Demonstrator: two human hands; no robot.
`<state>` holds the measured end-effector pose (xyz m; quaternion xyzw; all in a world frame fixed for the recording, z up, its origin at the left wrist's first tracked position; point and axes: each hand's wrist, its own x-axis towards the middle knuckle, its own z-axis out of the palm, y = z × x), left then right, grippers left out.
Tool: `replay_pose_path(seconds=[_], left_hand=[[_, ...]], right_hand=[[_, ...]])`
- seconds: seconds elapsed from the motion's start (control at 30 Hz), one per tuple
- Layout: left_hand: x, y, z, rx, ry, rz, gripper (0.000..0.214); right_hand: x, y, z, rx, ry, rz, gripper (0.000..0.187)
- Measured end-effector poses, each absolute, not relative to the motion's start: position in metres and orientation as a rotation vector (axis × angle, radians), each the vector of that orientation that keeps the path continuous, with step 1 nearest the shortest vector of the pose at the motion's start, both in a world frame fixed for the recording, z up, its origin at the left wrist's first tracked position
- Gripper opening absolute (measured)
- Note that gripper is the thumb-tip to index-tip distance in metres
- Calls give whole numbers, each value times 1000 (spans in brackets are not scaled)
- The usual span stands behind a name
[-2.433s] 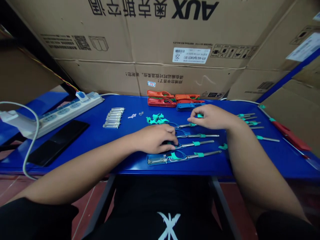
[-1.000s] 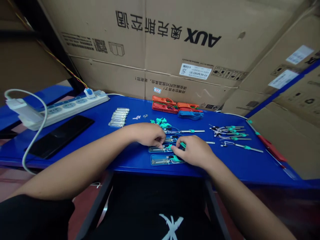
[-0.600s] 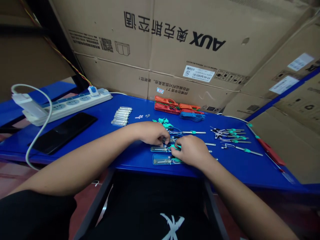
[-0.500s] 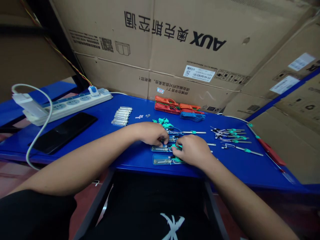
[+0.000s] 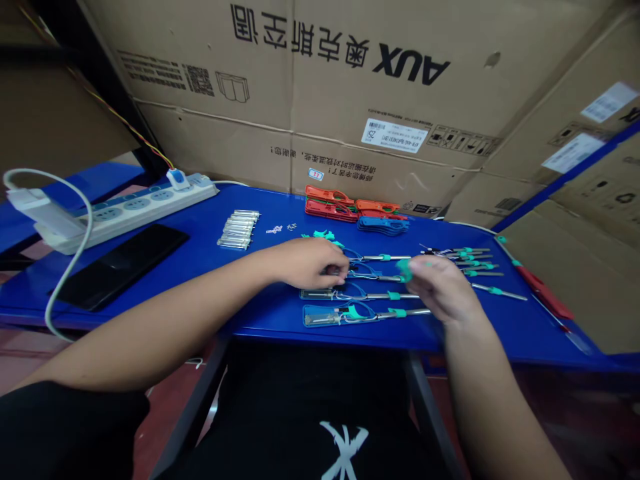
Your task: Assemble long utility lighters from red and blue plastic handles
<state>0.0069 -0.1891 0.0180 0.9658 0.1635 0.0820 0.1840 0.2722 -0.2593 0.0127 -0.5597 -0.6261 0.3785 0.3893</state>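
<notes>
Several half-built long-nosed lighters with blue handle shells lie in a column on the blue table. The nearest lighter (image 5: 323, 317) shows a clear fuel tank, wires, a teal trigger (image 5: 356, 312) and a metal tube. My left hand (image 5: 313, 265) rests over the upper lighters, its fingers curled down; what they pinch is hidden. My right hand (image 5: 445, 285), blurred, is raised right of the handles above the metal tubes, pinching a small teal trigger piece (image 5: 404, 268). Loose teal triggers (image 5: 324, 235) lie behind my left hand, partly covered by it.
Clear fuel tanks (image 5: 237, 230) and tiny parts (image 5: 274, 229) lie at left. Behind are red handle shells (image 5: 330, 209) and blue shells (image 5: 383, 225); wired metal tubes (image 5: 483, 266) are at right. A phone (image 5: 123, 267) and power strip (image 5: 135, 210) sit far left; cardboard (image 5: 330, 107) walls the back.
My right hand has lifted off the lower lighters and moved right with a teal piece in its fingers. The left hand has shifted slightly right. The view has tilted a little.
</notes>
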Motion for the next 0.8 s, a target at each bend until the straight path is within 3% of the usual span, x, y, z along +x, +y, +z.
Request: replay_pose_path(seconds=[0.1,0.3,0.4,0.53,0.8], left_hand=[[14,-201,18,2733,317,205,14],[12,-209,19,2733,297,0,24],[11,-208,19,2737,323,-82,27],[12,-209,19,2757,364,-169,25],[14,-215,22,2802,441,-306,22]], right_hand=[[286,-261,16,-1282,-1307,1097,34],[275,-271,10,-1383,-1273,1183,38],[257,-281,6,-1612,-1661,968,47],[231,-293,12,-1814,-2301,555,37],[209,-294,14,-1930,-2529,356,32]])
